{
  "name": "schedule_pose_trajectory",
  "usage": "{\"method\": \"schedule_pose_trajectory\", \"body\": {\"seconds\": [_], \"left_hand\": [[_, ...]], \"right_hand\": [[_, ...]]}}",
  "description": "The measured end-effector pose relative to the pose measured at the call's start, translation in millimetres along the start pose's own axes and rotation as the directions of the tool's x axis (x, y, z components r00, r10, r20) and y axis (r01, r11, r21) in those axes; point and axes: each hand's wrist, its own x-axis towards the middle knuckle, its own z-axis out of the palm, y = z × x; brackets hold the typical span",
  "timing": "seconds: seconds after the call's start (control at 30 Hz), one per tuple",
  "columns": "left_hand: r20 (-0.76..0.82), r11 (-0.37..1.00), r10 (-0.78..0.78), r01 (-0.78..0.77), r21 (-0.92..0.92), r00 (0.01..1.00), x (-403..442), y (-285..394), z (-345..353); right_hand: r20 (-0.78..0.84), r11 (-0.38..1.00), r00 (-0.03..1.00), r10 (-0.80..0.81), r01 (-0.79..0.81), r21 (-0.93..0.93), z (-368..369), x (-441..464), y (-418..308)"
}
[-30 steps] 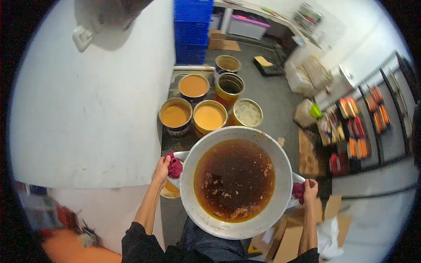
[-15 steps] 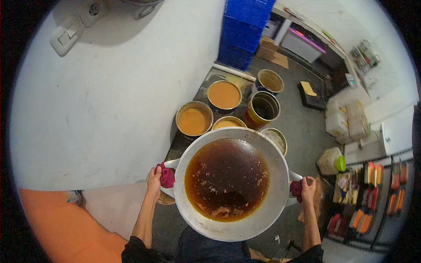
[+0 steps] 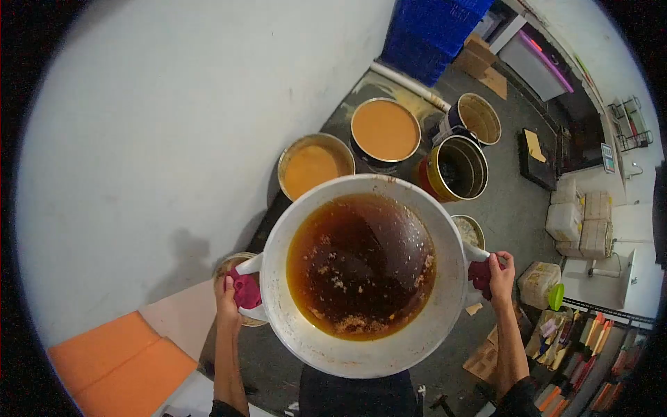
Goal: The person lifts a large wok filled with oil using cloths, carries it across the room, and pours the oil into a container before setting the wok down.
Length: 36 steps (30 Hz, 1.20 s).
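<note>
Firmly, the fingers of the left hand point(image 3: 227, 304) clamp on a crumpled maroon cloth point(image 3: 246, 289) wrapped at the left handle point(image 3: 251, 265) of a big pot point(image 3: 445, 328). Those of the right hand point(image 3: 501, 279) are closed on a second dark red cloth point(image 3: 479, 275) at the opposite handle, though part of this grip is hidden. Between the hands, the pot hangs in front of the body, above the floor point(image 3: 517, 222), with dark brown liquid point(image 3: 361, 257) and pale crumbs point(image 3: 353, 324) inside. Judging by this, the lifting is done, while the setting-down is not yet done; whether any liquid is already gone, I cannot tell.

Beyond the pot's rim, near the floor's edge along the white wall point(image 3: 174, 125), stand a tin of tan stuff point(image 3: 339, 149) and, just beside it, a fuller tan-filled tin point(image 3: 382, 167). Away from that edge are a red-and-yellow tin point(image 3: 431, 181) with a dark inside and another open tin point(image 3: 489, 119). Farther out, blue crates point(image 3: 434, 38) stand at the wall.
</note>
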Motion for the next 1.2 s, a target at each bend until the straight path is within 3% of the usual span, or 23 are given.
{"method": "schedule_pose_trajectory", "body": {"seconds": [0.13,0.17,0.3,0.4,0.57,1.0,1.2], "left_hand": [[-0.051,0.999,-0.005,0.007,0.048,0.999,-7,21,13],[-0.114,0.995,-0.019,0.03,0.099,0.993,-6,17,9],[-0.16,0.984,-0.016,0.044,0.172,0.987,-6,6,2],[-0.151,0.981,-0.008,0.037,0.188,0.988,-5,-7,-6],[-0.208,0.986,-0.051,0.082,0.145,0.977,-6,-6,7],[-0.123,0.983,-0.124,0.139,0.12,0.985,28,-10,-3],[-0.132,0.984,-0.126,0.141,0.109,0.983,29,-11,0]], "right_hand": [[-0.028,0.992,0.995,-0.094,0.092,-0.082,13,25,21],[-0.009,0.999,0.999,-0.038,0.038,0.005,12,29,27],[0.026,0.998,0.999,0.036,-0.037,0.052,21,29,29],[0.033,1.0,0.999,-0.012,0.011,0.02,15,41,46],[0.019,0.997,0.998,0.065,-0.064,-0.034,22,40,32],[0.033,0.99,0.997,0.075,-0.07,-0.125,50,47,27],[0.051,0.999,0.998,0.024,-0.022,-0.041,41,53,41]]}}
